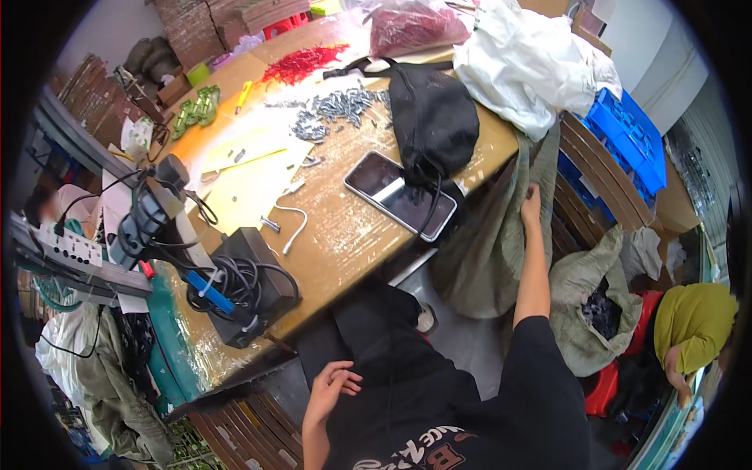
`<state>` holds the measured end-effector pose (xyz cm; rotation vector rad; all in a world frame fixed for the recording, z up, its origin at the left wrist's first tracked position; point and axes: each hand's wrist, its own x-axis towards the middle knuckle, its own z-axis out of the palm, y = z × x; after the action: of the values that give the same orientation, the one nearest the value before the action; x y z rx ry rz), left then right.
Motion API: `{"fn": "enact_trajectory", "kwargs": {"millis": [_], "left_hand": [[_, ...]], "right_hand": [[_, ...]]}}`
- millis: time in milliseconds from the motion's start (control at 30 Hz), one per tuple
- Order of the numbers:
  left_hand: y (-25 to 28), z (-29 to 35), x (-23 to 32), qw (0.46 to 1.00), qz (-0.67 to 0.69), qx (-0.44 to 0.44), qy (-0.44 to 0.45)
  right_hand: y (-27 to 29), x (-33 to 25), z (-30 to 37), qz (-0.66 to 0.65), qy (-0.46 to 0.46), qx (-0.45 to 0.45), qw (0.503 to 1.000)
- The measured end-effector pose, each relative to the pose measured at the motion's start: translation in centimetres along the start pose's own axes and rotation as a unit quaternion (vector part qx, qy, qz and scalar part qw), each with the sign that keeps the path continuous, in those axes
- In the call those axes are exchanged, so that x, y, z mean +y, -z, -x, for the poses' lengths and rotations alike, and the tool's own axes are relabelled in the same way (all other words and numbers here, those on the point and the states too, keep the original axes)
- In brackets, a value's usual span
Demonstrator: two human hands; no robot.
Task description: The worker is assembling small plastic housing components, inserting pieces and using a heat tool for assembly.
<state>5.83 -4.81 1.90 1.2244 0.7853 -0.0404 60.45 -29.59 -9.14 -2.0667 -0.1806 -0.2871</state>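
Observation:
My right hand (532, 202) reaches out to the right of the table and is closed on the edge of a grey-green woven sack (486, 254). The sack hangs down beside the table's right end, and part of it lies under a white plastic bag (525, 66). My left hand (332, 385) is above my lap, its fingers loosely bent and slightly apart, with nothing in it. Nearest the right hand on the table are a phone (399, 194) and a black waist bag (435, 117), whose cord lies across the phone.
The wooden table (329, 227) bears small grey metal parts (337, 110), red pieces (305, 64), a white cable (301, 227) and a black box with coiled cable (251, 290). An open sack (591, 305) and blue crates (627, 141) stand right, near a person in a mustard top (697, 325).

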Motion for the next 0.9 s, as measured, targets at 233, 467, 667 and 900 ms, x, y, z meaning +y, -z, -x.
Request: {"fn": "enact_trajectory", "kwargs": {"millis": [233,467,667,900], "left_hand": [[3.9,2.5,0.7,0.997,0.046,0.055,-0.001],[8.2,7.0,2.1,0.990,0.043,0.133,-0.034],[10.7,12.0,3.3,0.967,0.032,0.216,-0.131],[14.6,16.1,6.5,0.922,0.029,0.298,-0.245]], "right_hand": [[3.1,-6.6,1.5,-0.070,0.128,0.070,0.987],[3.2,-30.1,6.0,-0.160,0.270,-0.020,0.949],[-8.4,-38.6,5.7,-0.038,0.319,-0.257,0.911],[-17.4,-36.6,3.4,0.327,0.316,-0.273,0.848]]}}
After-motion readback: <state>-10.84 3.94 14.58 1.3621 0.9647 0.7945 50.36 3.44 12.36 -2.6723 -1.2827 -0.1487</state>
